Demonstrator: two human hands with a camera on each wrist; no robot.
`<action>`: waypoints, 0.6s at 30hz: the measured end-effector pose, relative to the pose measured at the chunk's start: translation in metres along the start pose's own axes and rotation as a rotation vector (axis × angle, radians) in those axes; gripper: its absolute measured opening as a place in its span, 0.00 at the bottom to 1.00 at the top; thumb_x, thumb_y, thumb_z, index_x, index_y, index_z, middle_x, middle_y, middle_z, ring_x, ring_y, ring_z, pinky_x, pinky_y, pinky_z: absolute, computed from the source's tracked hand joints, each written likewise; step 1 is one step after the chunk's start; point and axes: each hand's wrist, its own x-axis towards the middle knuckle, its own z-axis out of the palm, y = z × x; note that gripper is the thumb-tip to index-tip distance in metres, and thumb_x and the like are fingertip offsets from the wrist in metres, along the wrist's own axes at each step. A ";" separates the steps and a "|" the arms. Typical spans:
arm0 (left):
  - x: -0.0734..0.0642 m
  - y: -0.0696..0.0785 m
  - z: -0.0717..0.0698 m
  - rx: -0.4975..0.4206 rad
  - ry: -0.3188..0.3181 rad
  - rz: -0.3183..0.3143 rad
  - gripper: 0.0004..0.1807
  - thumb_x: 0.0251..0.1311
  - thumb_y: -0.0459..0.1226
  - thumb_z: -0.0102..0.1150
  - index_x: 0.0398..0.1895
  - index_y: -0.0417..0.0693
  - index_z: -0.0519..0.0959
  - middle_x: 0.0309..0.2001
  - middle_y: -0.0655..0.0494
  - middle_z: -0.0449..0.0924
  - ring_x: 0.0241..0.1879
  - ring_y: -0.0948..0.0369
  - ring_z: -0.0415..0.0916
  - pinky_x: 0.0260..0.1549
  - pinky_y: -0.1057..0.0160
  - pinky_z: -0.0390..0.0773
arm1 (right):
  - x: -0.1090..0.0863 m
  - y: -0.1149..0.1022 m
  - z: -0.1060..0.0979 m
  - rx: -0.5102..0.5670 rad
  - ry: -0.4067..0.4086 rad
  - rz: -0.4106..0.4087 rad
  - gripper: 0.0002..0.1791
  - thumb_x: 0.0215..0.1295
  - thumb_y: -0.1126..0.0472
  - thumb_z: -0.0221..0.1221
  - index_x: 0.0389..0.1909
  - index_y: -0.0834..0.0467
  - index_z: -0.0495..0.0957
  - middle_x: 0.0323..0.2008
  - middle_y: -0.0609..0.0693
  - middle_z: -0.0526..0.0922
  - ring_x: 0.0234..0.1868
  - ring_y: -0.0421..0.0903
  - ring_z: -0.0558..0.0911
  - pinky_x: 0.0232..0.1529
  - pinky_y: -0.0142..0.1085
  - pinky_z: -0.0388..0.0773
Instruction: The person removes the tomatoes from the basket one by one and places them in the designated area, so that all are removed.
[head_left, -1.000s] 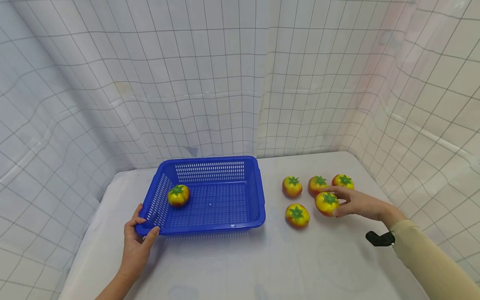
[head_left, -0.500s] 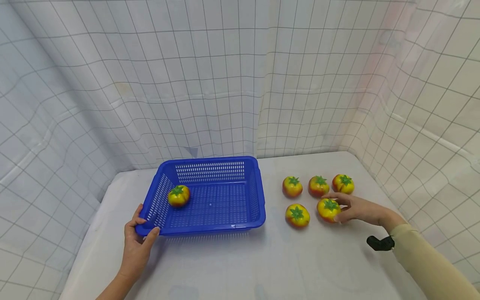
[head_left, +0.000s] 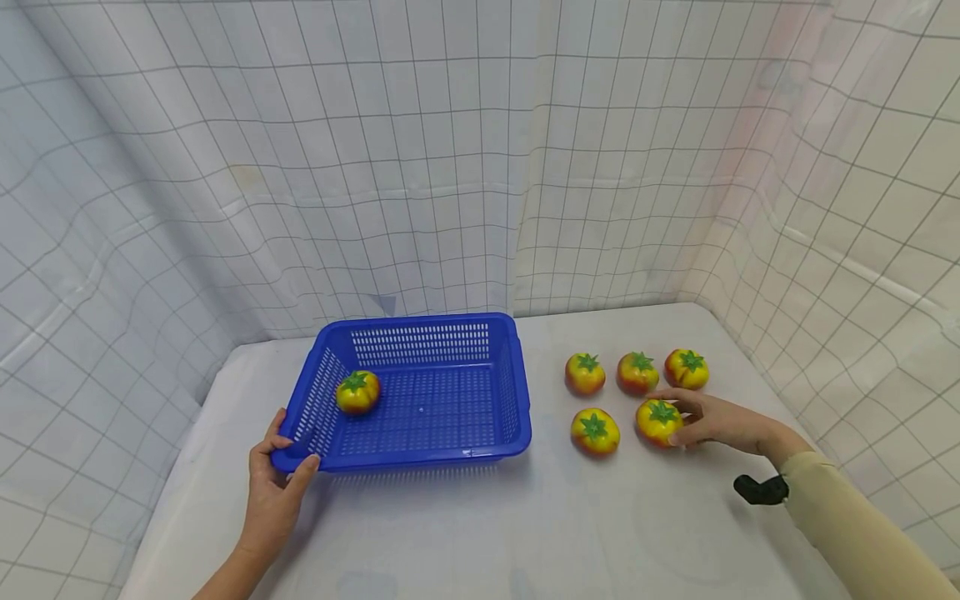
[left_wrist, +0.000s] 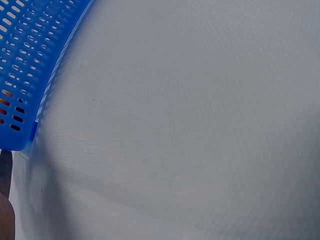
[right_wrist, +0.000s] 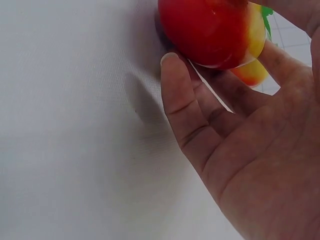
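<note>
In the head view my left hand (head_left: pixel 272 500) grips the near left corner of a blue plastic basket (head_left: pixel 420 457), thumb over the rim. One red-and-yellow toy tomato (head_left: pixel 357 392) with a green star-shaped top sits inside, toward the left. My right hand (head_left: pixel 720 425) holds another toy tomato (head_left: pixel 658 423) between thumb and fingers, low at the table. The right wrist view shows the red underside of that tomato (right_wrist: pixel 210 30) against the fingers. Only a sliver of my left hand (left_wrist: pixel 6 215) appears in the left wrist view, below the basket (left_wrist: pixel 30 75).
More toy tomatoes lie right of the basket: one (head_left: pixel 596 432) beside the held one, and a back row with a left (head_left: pixel 584 374), a middle (head_left: pixel 637 372) and a right one (head_left: pixel 686 368). A white cloth covers the table (head_left: pixel 480 533). Grid-patterned curtains (head_left: pixel 420 167) enclose it.
My right hand has moved slightly toward me and down with its tomato, away from the middle tomato of the back row. The left hand and basket have stayed in place.
</note>
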 end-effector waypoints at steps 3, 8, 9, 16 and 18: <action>0.000 -0.001 0.000 0.010 0.001 -0.007 0.22 0.75 0.30 0.53 0.60 0.52 0.54 0.83 0.61 0.37 0.78 0.44 0.43 0.53 0.83 0.68 | 0.000 0.001 0.000 0.001 0.006 0.001 0.42 0.64 0.54 0.68 0.77 0.53 0.60 0.74 0.67 0.56 0.63 0.57 0.69 0.54 0.43 0.78; 0.000 0.000 0.001 0.015 -0.001 -0.016 0.22 0.75 0.30 0.53 0.60 0.53 0.54 0.83 0.62 0.37 0.78 0.45 0.41 0.53 0.84 0.67 | 0.000 0.001 -0.001 0.010 0.011 -0.002 0.42 0.64 0.54 0.68 0.76 0.54 0.60 0.71 0.66 0.59 0.60 0.57 0.70 0.52 0.43 0.79; 0.000 0.000 0.001 0.015 -0.001 -0.016 0.22 0.75 0.30 0.53 0.60 0.53 0.54 0.83 0.62 0.37 0.78 0.45 0.41 0.53 0.84 0.67 | 0.000 0.001 -0.001 0.011 0.011 -0.003 0.42 0.64 0.55 0.68 0.76 0.54 0.60 0.70 0.66 0.60 0.60 0.57 0.70 0.51 0.43 0.80; 0.001 -0.001 0.001 0.012 -0.001 -0.016 0.22 0.75 0.30 0.53 0.60 0.53 0.54 0.83 0.63 0.37 0.78 0.45 0.41 0.53 0.83 0.67 | 0.000 -0.001 0.000 0.004 0.020 0.005 0.42 0.64 0.54 0.68 0.76 0.54 0.61 0.70 0.66 0.61 0.59 0.56 0.71 0.51 0.43 0.80; 0.001 -0.001 0.001 0.010 0.000 -0.016 0.22 0.75 0.30 0.53 0.60 0.53 0.54 0.83 0.63 0.37 0.78 0.45 0.41 0.53 0.83 0.67 | 0.000 -0.001 0.001 0.003 0.020 0.005 0.42 0.64 0.54 0.68 0.76 0.54 0.61 0.70 0.66 0.61 0.60 0.57 0.70 0.52 0.43 0.80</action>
